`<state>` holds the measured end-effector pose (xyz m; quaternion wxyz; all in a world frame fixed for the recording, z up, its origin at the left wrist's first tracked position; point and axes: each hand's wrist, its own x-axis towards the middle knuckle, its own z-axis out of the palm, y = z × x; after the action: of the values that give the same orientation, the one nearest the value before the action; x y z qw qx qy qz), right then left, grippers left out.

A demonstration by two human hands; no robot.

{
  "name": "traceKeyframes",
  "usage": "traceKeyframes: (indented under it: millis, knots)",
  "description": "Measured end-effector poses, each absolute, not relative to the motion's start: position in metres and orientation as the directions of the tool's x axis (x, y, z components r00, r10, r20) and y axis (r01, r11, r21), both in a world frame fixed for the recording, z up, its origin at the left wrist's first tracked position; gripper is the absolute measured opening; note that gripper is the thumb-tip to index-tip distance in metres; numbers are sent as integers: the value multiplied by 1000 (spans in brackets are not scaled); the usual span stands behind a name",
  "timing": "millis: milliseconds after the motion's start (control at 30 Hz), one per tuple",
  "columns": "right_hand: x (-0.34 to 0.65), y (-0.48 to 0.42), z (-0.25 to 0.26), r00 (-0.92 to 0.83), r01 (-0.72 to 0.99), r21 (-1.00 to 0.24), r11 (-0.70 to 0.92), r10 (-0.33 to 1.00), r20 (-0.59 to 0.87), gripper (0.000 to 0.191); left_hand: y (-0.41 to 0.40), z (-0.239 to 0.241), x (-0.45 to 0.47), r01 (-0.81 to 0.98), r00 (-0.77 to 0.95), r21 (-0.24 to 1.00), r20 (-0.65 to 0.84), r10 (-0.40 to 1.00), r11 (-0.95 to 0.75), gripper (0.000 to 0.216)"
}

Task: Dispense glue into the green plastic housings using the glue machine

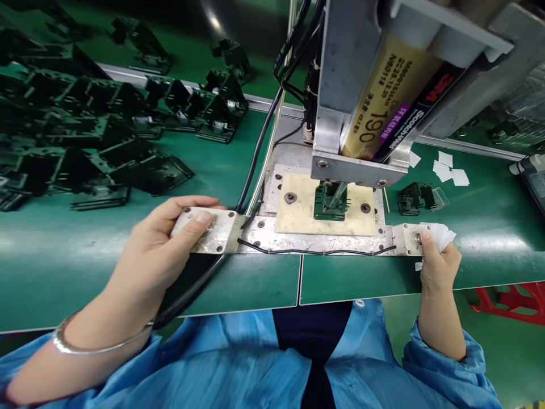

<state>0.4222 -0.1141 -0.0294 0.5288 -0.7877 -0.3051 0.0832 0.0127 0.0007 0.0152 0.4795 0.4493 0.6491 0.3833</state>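
My left hand [159, 241] is wrapped round the left button box [225, 233], its thumb lying on the button. At the other end of the metal base [264, 232], my right hand [440, 264] grips the right button box [409, 238], thumb on its button. A crumpled white tissue [443, 234] sticks out between that hand and the box. Between the boxes, a small dark green plastic part [327, 210] sits in a cream fixture plate [285, 218]. A clear nozzle [339, 193] slants down onto it from a gold-and-black adhesive cartridge [377, 102] in a metal holder.
Many dark plastic parts [170, 102] crowd the green table [213, 170] at left. Black cables [268, 125] run beside the machine. To the right lie white paper squares [445, 167], a thin wooden stick [386, 200] and another dark part [411, 199]. A red stool [511, 301] stands below.
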Motion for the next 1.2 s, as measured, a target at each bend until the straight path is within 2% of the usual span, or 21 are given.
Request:
traceKeyframes:
  millis: [200,533,900,1200]
  knots:
    - [423,-113,-31,799,393,-883,-257,571,190,50,2,16,14,222,-150,926,-277,949,305,63]
    - [421,-114,-29,795,395,-877,-272,580,178,52,1,17,13,239,-116,923,-280,953,300,54]
    - [422,-116,-30,794,395,-876,-275,582,175,51,2,16,12,253,-102,927,-260,960,278,65]
    - [422,-115,-30,792,389,-881,-269,587,170,52,1,16,12,319,-110,909,-247,963,270,48]
